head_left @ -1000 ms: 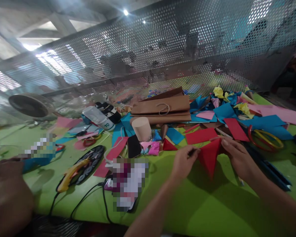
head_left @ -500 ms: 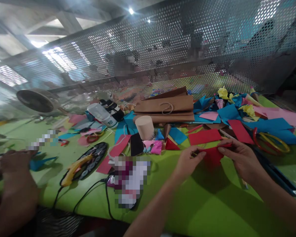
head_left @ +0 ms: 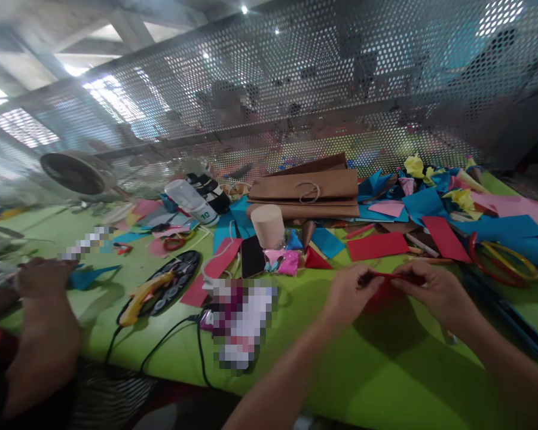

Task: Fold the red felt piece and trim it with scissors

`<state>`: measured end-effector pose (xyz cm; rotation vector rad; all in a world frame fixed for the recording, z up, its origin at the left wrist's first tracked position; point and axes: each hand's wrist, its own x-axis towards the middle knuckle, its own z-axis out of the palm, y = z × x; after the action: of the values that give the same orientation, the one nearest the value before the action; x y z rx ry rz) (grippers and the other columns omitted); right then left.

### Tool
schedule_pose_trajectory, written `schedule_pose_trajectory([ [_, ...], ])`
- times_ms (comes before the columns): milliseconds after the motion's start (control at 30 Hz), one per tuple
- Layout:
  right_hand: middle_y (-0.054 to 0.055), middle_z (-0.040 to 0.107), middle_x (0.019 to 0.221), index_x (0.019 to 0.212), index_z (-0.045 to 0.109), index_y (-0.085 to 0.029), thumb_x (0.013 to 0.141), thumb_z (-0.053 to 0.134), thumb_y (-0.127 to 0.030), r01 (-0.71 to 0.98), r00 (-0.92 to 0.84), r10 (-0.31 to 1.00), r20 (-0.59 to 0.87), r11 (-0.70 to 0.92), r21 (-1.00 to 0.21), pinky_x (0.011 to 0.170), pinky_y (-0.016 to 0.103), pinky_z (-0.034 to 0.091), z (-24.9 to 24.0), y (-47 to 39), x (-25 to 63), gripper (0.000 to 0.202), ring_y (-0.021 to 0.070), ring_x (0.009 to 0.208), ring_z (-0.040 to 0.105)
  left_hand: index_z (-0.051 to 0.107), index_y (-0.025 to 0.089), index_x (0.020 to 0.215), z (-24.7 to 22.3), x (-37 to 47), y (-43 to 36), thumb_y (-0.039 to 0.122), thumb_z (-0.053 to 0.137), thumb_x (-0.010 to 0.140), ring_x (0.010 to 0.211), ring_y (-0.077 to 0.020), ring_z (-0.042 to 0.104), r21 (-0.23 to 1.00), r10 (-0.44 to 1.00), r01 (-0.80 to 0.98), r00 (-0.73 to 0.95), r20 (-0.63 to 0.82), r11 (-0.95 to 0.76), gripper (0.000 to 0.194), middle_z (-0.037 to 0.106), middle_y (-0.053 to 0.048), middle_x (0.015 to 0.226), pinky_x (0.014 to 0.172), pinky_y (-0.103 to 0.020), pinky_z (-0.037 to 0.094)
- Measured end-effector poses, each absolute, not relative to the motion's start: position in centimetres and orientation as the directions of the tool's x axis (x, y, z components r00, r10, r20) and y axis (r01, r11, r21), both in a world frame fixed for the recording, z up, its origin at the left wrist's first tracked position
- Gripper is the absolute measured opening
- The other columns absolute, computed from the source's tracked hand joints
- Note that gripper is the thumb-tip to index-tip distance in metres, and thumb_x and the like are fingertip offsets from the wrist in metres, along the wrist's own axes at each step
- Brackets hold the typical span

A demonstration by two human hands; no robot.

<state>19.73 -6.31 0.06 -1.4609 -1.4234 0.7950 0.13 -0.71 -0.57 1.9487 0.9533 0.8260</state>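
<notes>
A small piece of red paper (head_left: 381,296) is stretched between both hands above the green table. My left hand (head_left: 350,289) pinches its left side, and my right hand (head_left: 433,288) grips the top edge on the right with thumb and fingers. The paper's lower part is in shadow and blurred. Just behind the hands lies a flat red paper strip (head_left: 378,246), with a second red strip (head_left: 446,239) to its right. Beside them, further left, is a small red cone (head_left: 316,258).
A yellow glue gun (head_left: 146,294) rests on a black tray at left, its cable over the table edge. A beige cylinder (head_left: 268,227) and brown folded paper (head_left: 305,188) stand behind. Another person's hand (head_left: 42,275) is at far left. Dark blue tool (head_left: 509,313) lies at right.
My hands have come closer together, and the red paper now shows less of its face, with its top edge folded or tilted. The whole view has shifted slightly.
</notes>
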Motion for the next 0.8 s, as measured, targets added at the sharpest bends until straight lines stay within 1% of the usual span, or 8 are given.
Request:
schedule_pose_trajectory([
  [100, 0.004, 0.074, 0.083, 0.084, 0.077, -0.026, 0.076, 0.081, -0.053, 0.186, 0.176, 0.983, 0.047, 0.014, -0.982, 0.070, 0.036, 0.052, 0.0, -6.2, 19.7, 0.028, 0.0239, 0.078, 0.065, 0.069, 0.017, 0.094, -0.6, 0.2, -0.7, 0.046, 0.061, 0.094, 0.080, -0.0184, 0.060, 0.946, 0.831, 0.216, 0.550, 0.089, -0.244, 0.030, 0.070, -0.004, 0.088, 0.069, -0.026, 0.044],
  [200, 0.004, 0.074, 0.084, 0.084, 0.076, -0.025, 0.071, 0.085, -0.055, 0.080, 0.230, 0.973, -0.002, -0.021, -0.997, 0.070, 0.034, 0.053, -0.2, -6.1, 20.0, 0.033, 0.0225, 0.077, 0.065, 0.070, 0.017, 0.095, -0.9, 0.3, -0.5, 0.046, 0.060, 0.094, 0.079, -0.0187, 0.062, 0.973, 0.790, 0.174, 0.613, 0.014, -0.151, 0.031, 0.070, -0.004, 0.086, 0.069, -0.026, 0.045],
  [300, 0.004, 0.074, 0.084, 0.084, 0.076, -0.024, 0.072, 0.084, -0.055, 0.137, 0.237, 0.971, 0.024, -0.009, -0.990, 0.071, 0.037, 0.053, -0.4, -6.1, 20.3, 0.035, 0.0244, 0.079, 0.065, 0.069, 0.016, 0.085, -1.1, 0.3, -0.3, 0.044, 0.060, 0.094, 0.072, -0.0175, 0.060, 0.962, 0.804, 0.222, 0.595, -0.003, -0.161, 0.031, 0.068, -0.003, 0.077, 0.064, -0.026, 0.044],
  [400, 0.006, 0.076, 0.095, 0.092, 0.078, -0.026, 0.075, 0.083, -0.054, 0.277, 0.224, 0.967, 0.118, 0.053, -0.959, 0.079, 0.040, 0.054, -0.5, -6.2, 20.3, 0.033, 0.0281, 0.090, 0.067, 0.068, 0.017, 0.079, -1.1, 0.0, -0.3, 0.042, 0.058, 0.095, 0.067, -0.0168, 0.057, 0.912, 0.817, 0.322, 0.576, 0.025, -0.255, 0.031, 0.065, -0.002, 0.071, 0.061, -0.026, 0.040],
  [467, 0.005, 0.076, 0.101, 0.100, 0.078, -0.029, 0.077, 0.082, -0.051, 0.314, 0.199, 0.968, 0.153, 0.085, -0.946, 0.084, 0.040, 0.053, -0.4, -6.3, 20.2, 0.032, 0.0284, 0.095, 0.067, 0.068, 0.018, 0.077, -0.9, 0.0, -0.4, 0.034, 0.057, 0.095, 0.068, -0.0172, 0.057, 0.868, 0.805, 0.373, 0.591, 0.049, -0.327, 0.026, 0.066, -0.002, 0.072, 0.063, -0.026, 0.039],
  [567, 0.004, 0.075, 0.093, 0.093, 0.078, -0.029, 0.079, 0.081, -0.051, 0.309, 0.171, 0.976, 0.131, 0.073, -0.948, 0.079, 0.039, 0.053, -0.1, -6.4, 20.1, 0.027, 0.0264, 0.087, 0.068, 0.066, 0.019, 0.075, -0.5, 0.0, -0.7, 0.026, 0.056, 0.093, 0.069, -0.0175, 0.056, 0.818, 0.773, 0.403, 0.630, 0.077, -0.410, 0.022, 0.065, -0.002, 0.072, 0.063, -0.027, 0.037],
  [667, 0.004, 0.074, 0.084, 0.082, 0.077, -0.027, 0.077, 0.081, -0.053, 0.270, 0.192, 0.978, 0.077, 0.023, -0.962, 0.073, 0.037, 0.053, 0.0, -6.4, 20.0, 0.027, 0.0251, 0.079, 0.067, 0.065, 0.019, 0.075, -0.2, 0.1, -0.9, 0.033, 0.057, 0.095, 0.066, -0.0168, 0.052, 0.833, 0.764, 0.386, 0.642, 0.067, -0.397, 0.025, 0.060, 0.000, 0.069, 0.061, -0.027, 0.033],
  [800, 0.004, 0.074, 0.080, 0.081, 0.077, -0.026, 0.069, 0.086, -0.056, 0.170, 0.230, 0.973, 0.014, -0.026, -0.985, 0.064, 0.036, 0.053, -0.1, -6.2, 20.1, 0.033, 0.0246, 0.072, 0.066, 0.065, 0.020, 0.084, -0.1, 0.3, -0.8, 0.045, 0.049, 0.100, 0.070, -0.0173, 0.054, 0.887, 0.754, 0.312, 0.654, 0.060, -0.341, 0.034, 0.062, -0.001, 0.075, 0.061, -0.026, 0.035],
])
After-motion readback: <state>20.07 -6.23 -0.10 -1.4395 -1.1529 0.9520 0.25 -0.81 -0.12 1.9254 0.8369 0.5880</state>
